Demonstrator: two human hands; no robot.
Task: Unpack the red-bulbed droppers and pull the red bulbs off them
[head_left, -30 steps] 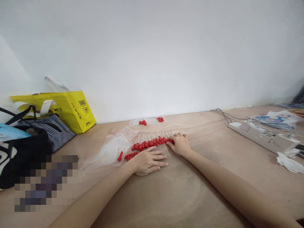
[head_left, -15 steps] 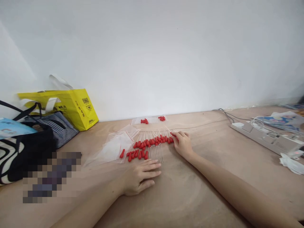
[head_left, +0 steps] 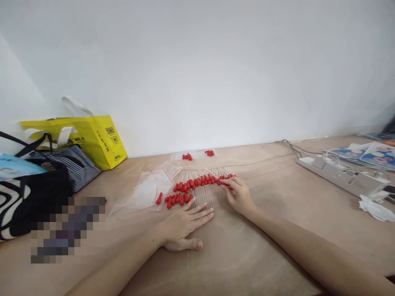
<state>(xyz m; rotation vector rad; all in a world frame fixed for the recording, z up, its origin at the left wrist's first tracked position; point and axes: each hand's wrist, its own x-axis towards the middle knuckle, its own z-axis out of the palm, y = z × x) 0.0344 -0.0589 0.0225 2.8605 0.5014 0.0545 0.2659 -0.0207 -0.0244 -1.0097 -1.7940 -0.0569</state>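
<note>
Several glass droppers with red rubber bulbs (head_left: 197, 182) lie side by side in a fanned row on the table, some with thin clear tubes pointing to the wall and some toward me. My left hand (head_left: 187, 226) rests palm down, fingers spread, with its fingertips over the near glass tubes (head_left: 202, 196). At the row's right end, my right hand (head_left: 240, 197) pinches a red-bulbed dropper (head_left: 226, 184) between thumb and fingers. Loose red rubber bulbs (head_left: 177, 199) lie left of the near tubes. Clear zip bags (head_left: 152, 185) are piled beside them.
Near the wall lies a clear bag (head_left: 197, 155) holding red-bulbed droppers. On the left stand a yellow shopping bag (head_left: 106, 142), a striped pouch (head_left: 82, 162) and a black bag (head_left: 58, 193). A white power strip (head_left: 342, 176), cables and crumpled tissue (head_left: 376, 209) are on the right.
My left hand has shifted slightly forward onto the tubes, its fingers and thumb spreading wider. My right hand has moved a little toward me, and more droppers show fanned out at the right end.
</note>
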